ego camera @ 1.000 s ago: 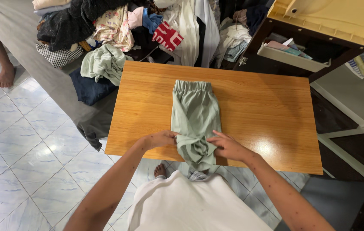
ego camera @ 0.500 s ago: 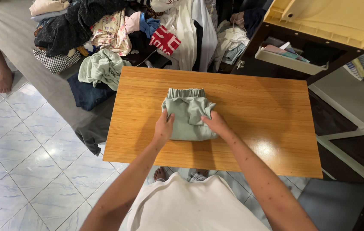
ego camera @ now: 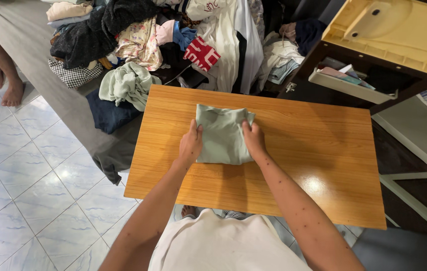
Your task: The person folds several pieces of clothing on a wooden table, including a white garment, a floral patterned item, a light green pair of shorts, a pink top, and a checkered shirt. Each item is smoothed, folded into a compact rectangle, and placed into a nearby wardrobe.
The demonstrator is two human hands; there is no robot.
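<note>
Though pale green, garment point(ego camera: 222, 134) squarely folded

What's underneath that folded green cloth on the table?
The green cloth lies flat on the wooden table, with the left hand and right hand pressing its sides. Whatever might lie under it is covered, but no bulge shows.

I am in a home, in a room used for laundry. My wooden table point(ego camera: 304, 145) stands on a pale tiled floor point(ego camera: 27, 170). Across the top of the frame lies a heap of mixed clothes point(ego camera: 173, 35), and at upper left someone's bare feet point(ego camera: 5, 85) rest on the tiles.
</note>
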